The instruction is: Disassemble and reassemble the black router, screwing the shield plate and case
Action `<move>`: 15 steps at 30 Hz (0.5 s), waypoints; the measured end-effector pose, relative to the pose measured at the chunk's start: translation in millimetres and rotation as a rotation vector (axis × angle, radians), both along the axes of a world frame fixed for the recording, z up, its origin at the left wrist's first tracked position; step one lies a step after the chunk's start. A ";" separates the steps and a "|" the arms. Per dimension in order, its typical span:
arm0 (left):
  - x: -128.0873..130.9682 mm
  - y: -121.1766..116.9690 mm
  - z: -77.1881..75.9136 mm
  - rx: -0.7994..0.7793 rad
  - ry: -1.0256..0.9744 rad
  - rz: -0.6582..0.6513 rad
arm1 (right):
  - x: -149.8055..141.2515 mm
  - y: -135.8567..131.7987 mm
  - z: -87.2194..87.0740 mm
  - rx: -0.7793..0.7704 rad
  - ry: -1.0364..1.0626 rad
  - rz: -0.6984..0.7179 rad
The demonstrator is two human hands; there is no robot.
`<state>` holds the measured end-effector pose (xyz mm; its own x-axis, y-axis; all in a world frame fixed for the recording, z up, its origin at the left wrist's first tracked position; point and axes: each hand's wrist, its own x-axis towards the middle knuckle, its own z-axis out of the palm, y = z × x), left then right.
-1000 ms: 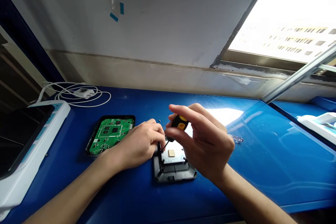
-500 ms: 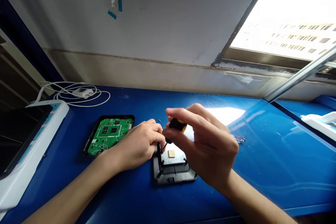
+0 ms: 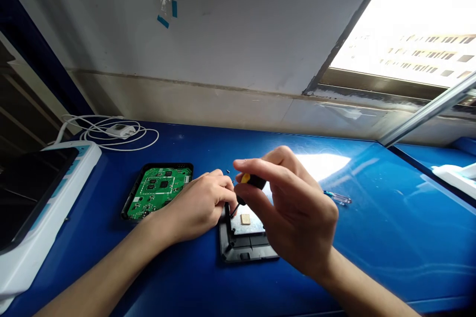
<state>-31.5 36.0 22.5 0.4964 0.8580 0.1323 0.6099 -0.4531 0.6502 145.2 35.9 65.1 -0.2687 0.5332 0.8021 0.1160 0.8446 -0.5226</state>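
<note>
My right hand (image 3: pixel 293 213) is closed around a small screwdriver (image 3: pixel 248 183) with a black and yellow handle, its tip down at the upper left corner of a dark plastic housing (image 3: pixel 243 247). The housing holds a metal plate with a small tan pad (image 3: pixel 245 218). My left hand (image 3: pixel 203 204) rests on the blue table beside the housing's left edge, its fingertips pinched together at the screwdriver's tip. Whether they grip anything is hidden. A green circuit board (image 3: pixel 158 190) lies in a black tray just left of my left hand.
A white device with a dark screen (image 3: pixel 33 198) sits at the left table edge. A coiled white cable with an adapter (image 3: pixel 115 132) lies at the back left. A small clear tool (image 3: pixel 337 198) lies to the right. Tiny screws (image 3: pixel 228 172) lie behind my hands. Wall and window ledge run behind.
My right hand has turned the screwdriver handle between its fingers, so less of the yellow shows. My left hand and the housing have stayed in place.
</note>
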 end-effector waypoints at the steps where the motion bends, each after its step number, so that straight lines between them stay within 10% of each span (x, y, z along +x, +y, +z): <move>1: 0.0 -0.1 -0.2 -0.002 0.004 -0.001 | -0.5 1.4 -0.7 0.005 0.018 -0.039; 15: 0.3 1.5 0.1 -0.016 -0.022 0.005 | 10.4 4.7 4.0 -0.009 -0.056 0.068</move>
